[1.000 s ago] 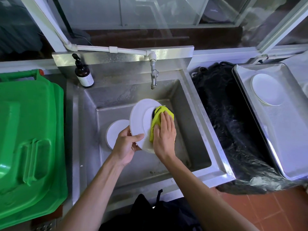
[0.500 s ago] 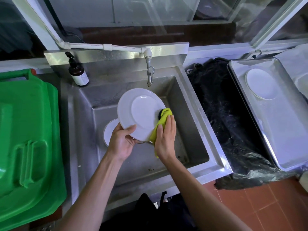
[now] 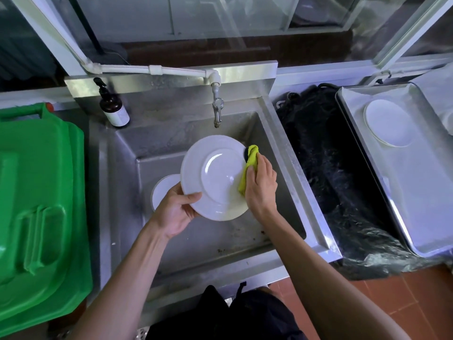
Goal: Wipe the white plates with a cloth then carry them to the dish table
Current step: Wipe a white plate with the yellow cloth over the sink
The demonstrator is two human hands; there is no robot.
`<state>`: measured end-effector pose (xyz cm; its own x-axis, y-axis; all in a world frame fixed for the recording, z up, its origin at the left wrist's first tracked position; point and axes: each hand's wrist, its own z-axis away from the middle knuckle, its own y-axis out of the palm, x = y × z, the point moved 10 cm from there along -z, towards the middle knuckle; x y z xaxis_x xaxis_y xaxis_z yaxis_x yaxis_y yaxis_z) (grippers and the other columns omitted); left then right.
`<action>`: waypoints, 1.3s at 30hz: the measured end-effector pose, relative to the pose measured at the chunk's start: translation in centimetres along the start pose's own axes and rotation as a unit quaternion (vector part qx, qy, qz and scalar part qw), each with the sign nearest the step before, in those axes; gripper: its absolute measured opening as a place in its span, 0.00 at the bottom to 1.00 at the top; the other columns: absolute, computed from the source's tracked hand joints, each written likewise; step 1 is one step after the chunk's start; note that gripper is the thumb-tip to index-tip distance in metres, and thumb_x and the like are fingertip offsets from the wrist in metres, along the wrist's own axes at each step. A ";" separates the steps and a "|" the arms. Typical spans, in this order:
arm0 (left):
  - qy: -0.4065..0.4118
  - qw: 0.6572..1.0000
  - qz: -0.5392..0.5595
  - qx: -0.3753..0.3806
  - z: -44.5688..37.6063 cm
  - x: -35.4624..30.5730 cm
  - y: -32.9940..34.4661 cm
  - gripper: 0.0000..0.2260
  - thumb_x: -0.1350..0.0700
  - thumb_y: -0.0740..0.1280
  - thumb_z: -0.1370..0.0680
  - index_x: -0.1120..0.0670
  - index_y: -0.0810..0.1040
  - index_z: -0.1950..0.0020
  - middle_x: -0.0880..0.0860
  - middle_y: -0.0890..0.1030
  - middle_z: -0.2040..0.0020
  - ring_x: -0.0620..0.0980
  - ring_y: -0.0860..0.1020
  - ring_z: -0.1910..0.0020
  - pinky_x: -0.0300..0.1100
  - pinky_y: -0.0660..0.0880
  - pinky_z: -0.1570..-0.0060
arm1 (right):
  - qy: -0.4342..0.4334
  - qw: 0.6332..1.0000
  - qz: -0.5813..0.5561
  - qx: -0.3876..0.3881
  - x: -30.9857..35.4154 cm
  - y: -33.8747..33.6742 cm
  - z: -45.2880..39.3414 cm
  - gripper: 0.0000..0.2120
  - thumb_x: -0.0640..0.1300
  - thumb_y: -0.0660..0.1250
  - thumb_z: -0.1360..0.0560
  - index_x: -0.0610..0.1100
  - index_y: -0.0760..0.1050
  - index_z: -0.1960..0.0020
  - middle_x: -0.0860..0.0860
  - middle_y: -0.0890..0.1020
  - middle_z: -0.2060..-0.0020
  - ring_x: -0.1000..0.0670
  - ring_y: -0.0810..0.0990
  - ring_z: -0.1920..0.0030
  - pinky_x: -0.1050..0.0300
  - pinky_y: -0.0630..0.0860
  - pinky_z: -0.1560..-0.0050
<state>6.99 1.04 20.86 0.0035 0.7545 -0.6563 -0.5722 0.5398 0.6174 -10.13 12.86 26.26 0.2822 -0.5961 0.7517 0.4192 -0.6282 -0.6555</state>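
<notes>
White round ceramic plate (image 3: 215, 176) over the steel sink (image 3: 289, 168), left hand (image 3: 176, 212) gripping its rim, right hand (image 3: 261, 185) pressing bunched yellow-green cloth (image 3: 248, 165); one plate lies below, another looks delivered.

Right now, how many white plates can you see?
3: one plate held over the sink, one lying in the sink basin behind it, one on the metal tray at right. Others may be hidden.

Terracotta floor tiles (image 3: 402, 303), glass windows (image 3: 220, 15)
</notes>
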 end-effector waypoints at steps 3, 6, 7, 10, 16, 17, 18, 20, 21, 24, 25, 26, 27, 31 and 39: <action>-0.026 0.999 -0.028 -0.004 -0.2 0.3 0.7 0.23 0.66 0.70 0.30 0.57 0.79 0.36 0.57 0.83 0.42 0.58 0.83 0.44 0.55 0.84 0.54 | -0.020 0.999 0.025 0.001 0.1 -0.9 -0.8 0.22 0.48 0.51 0.14 0.49 0.60 0.21 0.54 0.64 0.24 0.48 0.62 0.28 0.47 0.59 0.30; -0.035 0.998 -0.058 -0.004 -0.5 0.2 1.9 0.21 0.66 0.71 0.32 0.58 0.80 0.39 0.57 0.85 0.46 0.56 0.84 0.48 0.51 0.83 0.59 | -0.037 0.998 0.044 0.006 0.0 -1.6 -1.8 0.21 0.47 0.51 0.14 0.49 0.60 0.21 0.53 0.64 0.24 0.47 0.63 0.27 0.46 0.59 0.30; -0.036 0.997 -0.068 -0.003 -0.7 0.1 2.4 0.19 0.66 0.71 0.32 0.58 0.80 0.41 0.57 0.85 0.47 0.56 0.84 0.49 0.51 0.82 0.60 | -0.040 0.998 0.046 0.008 0.0 -1.9 -2.1 0.22 0.47 0.51 0.15 0.49 0.60 0.21 0.53 0.64 0.24 0.47 0.63 0.27 0.46 0.59 0.30; -0.028 0.995 -0.094 0.001 -1.3 -0.2 4.1 0.19 0.67 0.71 0.32 0.60 0.80 0.41 0.57 0.85 0.47 0.57 0.84 0.49 0.51 0.83 0.61 | -0.052 0.998 0.044 0.006 -0.4 -3.2 -2.9 0.22 0.48 0.51 0.14 0.49 0.60 0.21 0.52 0.64 0.24 0.47 0.62 0.27 0.45 0.58 0.29; -0.033 0.987 -0.156 -0.011 -3.1 -0.3 7.5 0.26 0.66 0.71 0.32 0.66 0.75 0.34 0.63 0.81 0.42 0.64 0.80 0.47 0.64 0.75 0.48 | -0.076 0.994 0.074 -0.007 -1.4 -6.2 -5.0 0.21 0.48 0.51 0.15 0.48 0.61 0.22 0.51 0.65 0.24 0.45 0.63 0.29 0.43 0.61 0.34; -0.032 0.986 -0.165 -0.016 -3.5 -0.2 8.0 0.26 0.66 0.71 0.33 0.67 0.75 0.35 0.64 0.80 0.43 0.65 0.78 0.47 0.64 0.71 0.47 | -0.081 0.993 0.080 -0.011 -1.6 -6.8 -5.4 0.21 0.47 0.52 0.15 0.47 0.62 0.22 0.51 0.65 0.24 0.44 0.64 0.29 0.43 0.62 0.34; -0.031 0.983 -0.179 -0.019 -3.9 -0.1 8.7 0.25 0.66 0.72 0.33 0.67 0.76 0.36 0.65 0.80 0.43 0.65 0.78 0.47 0.63 0.68 0.48 | -0.086 0.992 0.087 -0.014 -1.7 -7.4 -5.7 0.21 0.47 0.52 0.15 0.47 0.63 0.23 0.51 0.65 0.24 0.43 0.64 0.30 0.42 0.63 0.35; -0.029 0.975 -0.221 -0.015 -4.6 0.1 10.3 0.22 0.65 0.73 0.33 0.63 0.79 0.39 0.64 0.82 0.44 0.64 0.80 0.49 0.58 0.73 0.52 | -0.100 0.990 0.100 -0.019 -1.8 -8.3 -6.3 0.21 0.47 0.53 0.15 0.47 0.63 0.22 0.51 0.66 0.24 0.43 0.65 0.31 0.42 0.64 0.37; -0.029 0.970 -0.243 -0.011 -5.0 0.3 11.2 0.20 0.63 0.74 0.32 0.60 0.81 0.40 0.62 0.84 0.45 0.63 0.82 0.49 0.55 0.77 0.56 | -0.108 0.988 0.105 -0.019 -1.7 -8.6 -6.5 0.21 0.47 0.52 0.14 0.47 0.63 0.22 0.51 0.66 0.24 0.43 0.65 0.31 0.43 0.64 0.38; -0.025 0.962 -0.273 -0.004 -6.2 0.9 13.7 0.15 0.62 0.74 0.32 0.51 0.85 0.47 0.57 0.86 0.47 0.57 0.85 0.51 0.48 0.81 0.64 | -0.131 0.985 0.112 -0.026 -1.4 -9.9 -7.1 0.21 0.47 0.52 0.14 0.47 0.63 0.22 0.52 0.66 0.24 0.43 0.66 0.31 0.45 0.66 0.41; -0.021 0.960 -0.279 -0.005 -6.7 0.9 14.5 0.14 0.61 0.73 0.31 0.50 0.85 0.48 0.56 0.86 0.47 0.57 0.85 0.51 0.48 0.81 0.63 | -0.138 0.983 0.114 -0.032 -1.3 -10.4 -7.2 0.21 0.46 0.53 0.14 0.47 0.64 0.22 0.52 0.66 0.24 0.43 0.66 0.32 0.44 0.67 0.42; -0.017 0.958 -0.288 -0.008 -7.1 0.8 15.2 0.13 0.61 0.73 0.31 0.49 0.85 0.48 0.55 0.86 0.47 0.56 0.85 0.51 0.48 0.81 0.62 | -0.146 0.982 0.116 -0.038 -1.3 -11.0 -7.4 0.21 0.46 0.53 0.14 0.47 0.65 0.23 0.51 0.67 0.25 0.42 0.67 0.32 0.44 0.68 0.43; -0.013 0.954 -0.299 -0.009 -7.6 0.7 16.1 0.13 0.60 0.73 0.30 0.48 0.85 0.48 0.55 0.87 0.47 0.56 0.86 0.50 0.49 0.81 0.61 | -0.154 0.981 0.113 -0.042 -1.3 -11.6 -7.6 0.20 0.46 0.54 0.15 0.46 0.66 0.23 0.51 0.68 0.25 0.41 0.68 0.32 0.43 0.69 0.44; 0.009 0.931 -0.364 0.004 -10.0 0.7 20.1 0.12 0.62 0.71 0.25 0.48 0.84 0.45 0.54 0.87 0.48 0.54 0.86 0.52 0.45 0.80 0.65 | -0.172 0.980 0.080 -0.053 -2.0 -14.3 -8.4 0.20 0.44 0.58 0.16 0.45 0.69 0.25 0.49 0.70 0.26 0.39 0.70 0.34 0.41 0.70 0.41; 0.083 0.801 -0.593 -0.007 -16.0 -0.2 28.5 0.12 0.55 0.67 0.28 0.51 0.81 0.45 0.55 0.85 0.48 0.60 0.82 0.45 0.59 0.78 0.42 | -0.151 0.983 0.042 -0.100 -7.0 -22.0 -11.4 0.19 0.38 0.63 0.19 0.44 0.73 0.28 0.49 0.76 0.30 0.40 0.74 0.39 0.40 0.72 0.42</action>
<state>-22.49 10.28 31.67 0.4428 -0.3461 -0.8271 -0.2576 0.8345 -0.4871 -31.13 25.16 34.59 0.5639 -0.4933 0.6624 0.2144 -0.6871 -0.6942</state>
